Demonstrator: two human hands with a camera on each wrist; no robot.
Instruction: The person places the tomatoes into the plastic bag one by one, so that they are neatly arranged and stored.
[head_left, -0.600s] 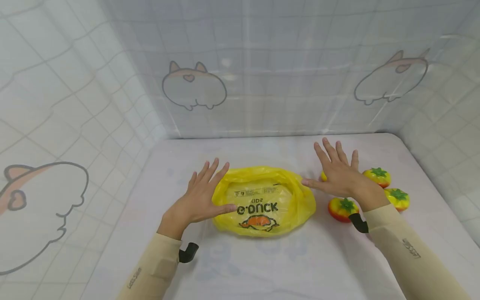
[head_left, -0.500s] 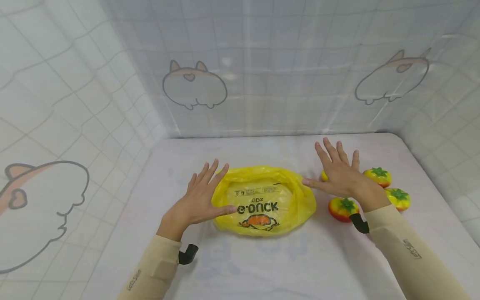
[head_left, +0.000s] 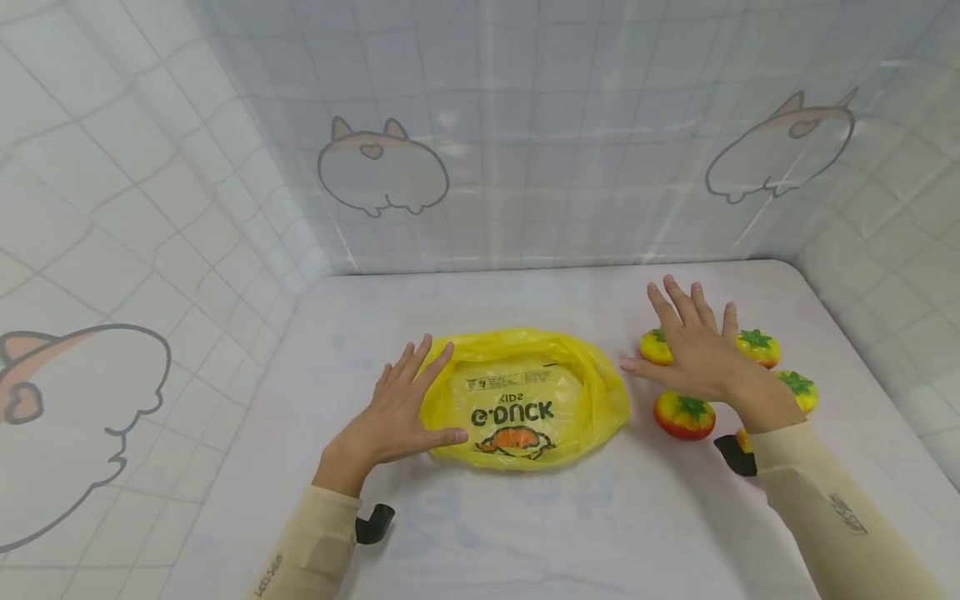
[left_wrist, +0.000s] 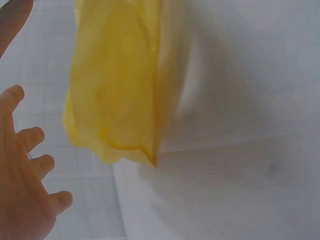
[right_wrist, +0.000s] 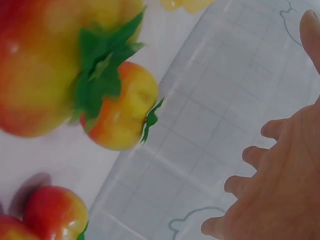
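Observation:
A yellow plastic bag [head_left: 609, 408] with black duck lettering stands on the table, its mouth spread wide. My left hand [head_left: 392, 417] is spread at the bag's left side, the thumb in front of its near left edge; contact is unclear. In the left wrist view the bag's wall [left_wrist: 115, 80] stands apart from the fingers. My right hand [head_left: 697, 354], fingers spread, hovers over several red-and-yellow tomatoes with green tops, such as the near tomato [head_left: 684, 422] and the back tomato [head_left: 654, 348]. Others are partly hidden behind the hand and wrist. The right wrist view shows a large tomato [right_wrist: 40, 75] close up, apart from the fingers.
The white table [head_left: 525, 542] is enclosed by a left wall [head_left: 150, 208], a back wall [head_left: 540, 167] and a right wall [head_left: 900, 250], all with grid lines. Black wrist mounts stick out from both beige sleeves, one by the left sleeve [head_left: 311, 533].
My right hand has shifted right, away from the bag, uncovering more of the back tomato. My left hand has drawn slightly nearer to me. The bag and tomatoes stay in place.

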